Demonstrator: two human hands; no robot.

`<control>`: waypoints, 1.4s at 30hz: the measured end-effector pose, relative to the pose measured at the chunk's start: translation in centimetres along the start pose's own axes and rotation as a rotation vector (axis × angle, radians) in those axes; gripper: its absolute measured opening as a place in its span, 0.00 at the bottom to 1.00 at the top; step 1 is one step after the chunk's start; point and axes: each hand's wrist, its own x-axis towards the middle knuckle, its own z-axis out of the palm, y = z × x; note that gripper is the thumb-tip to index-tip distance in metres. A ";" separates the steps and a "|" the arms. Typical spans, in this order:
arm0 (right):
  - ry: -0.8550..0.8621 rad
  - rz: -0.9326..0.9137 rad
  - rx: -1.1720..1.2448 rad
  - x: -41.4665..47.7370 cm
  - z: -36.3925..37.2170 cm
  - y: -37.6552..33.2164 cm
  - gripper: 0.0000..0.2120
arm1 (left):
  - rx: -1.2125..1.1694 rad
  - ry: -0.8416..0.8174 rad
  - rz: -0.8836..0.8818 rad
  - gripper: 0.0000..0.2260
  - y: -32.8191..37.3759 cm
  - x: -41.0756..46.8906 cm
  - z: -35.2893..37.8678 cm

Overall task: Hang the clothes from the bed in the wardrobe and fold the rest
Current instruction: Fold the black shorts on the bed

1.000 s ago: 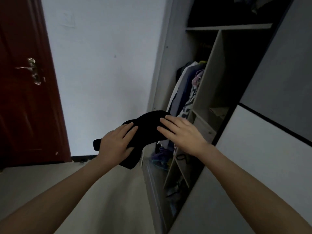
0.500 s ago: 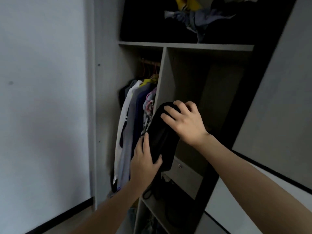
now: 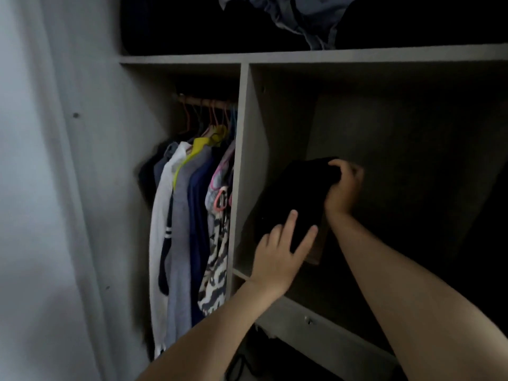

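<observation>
A: Head view is dim. Where's the garment point(image 3: 297, 193)?
B: Right bay of the wardrobe point(image 3: 247, 160), black edges lost in shadow. Whether it touches the shelf point(image 3: 242, 273), I can't tell. Long axis slants up and inward. Right hand point(image 3: 343, 188) clutches the far end; left hand point(image 3: 277, 259) lies straight-fingered on the near end.

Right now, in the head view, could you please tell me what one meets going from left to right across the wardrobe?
Wall → hanging clothes → divider → left hand → right hand.

Both hands point(image 3: 277, 257) on blk garment point(image 3: 297, 193)
</observation>
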 end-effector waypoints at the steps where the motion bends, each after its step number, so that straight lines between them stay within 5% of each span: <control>1: 0.041 0.042 0.037 2.0 0.8 0.4 0.13 | -0.043 -0.018 0.048 0.25 -0.7 1.7 0.9; 2: 0.030 0.104 0.059 3.8 1.3 1.2 0.13 | -0.089 -0.078 0.069 0.27 -1.3 3.0 1.4; 5: -0.231 0.288 -0.093 6.6 2.2 6.5 0.21 | -0.264 -0.434 0.065 0.51 -4.3 6.1 5.6; 7: -0.315 0.397 -0.205 5.3 2.6 10.6 0.23 | -0.439 -0.758 -0.008 0.50 -5.6 5.0 8.5; 10: -0.416 0.497 -0.344 0.7 4.0 14.2 0.22 | -0.312 -0.972 0.083 0.43 -6.6 0.8 11.6; 18: -0.586 0.256 -0.808 -4.3 6.0 14.4 0.34 | -0.234 -0.836 -0.171 0.31 -8.6 -3.3 12.9; 22: -0.578 0.400 -0.755 -4.0 6.4 14.6 0.39 | -0.171 -0.858 -0.221 0.29 -8.7 -3.3 12.6; 26: -0.520 0.382 -0.717 -3.8 7.5 15.0 0.31 | -0.192 -0.873 -0.208 0.29 -8.5 -3.3 12.4; 31: -0.437 0.505 -0.451 -1.1 7.2 14.4 0.17 | -0.214 -0.856 -0.226 0.29 -8.5 -3.2 12.3; 38: 0.009 0.757 0.070 2.1 7.4 13.4 0.16 | -0.213 -0.842 -0.250 0.29 -8.4 -3.1 12.5; 42: 0.118 0.673 0.308 6.0 8.4 11.2 0.19 | -0.195 -0.830 -0.257 0.28 -8.2 -3.2 12.8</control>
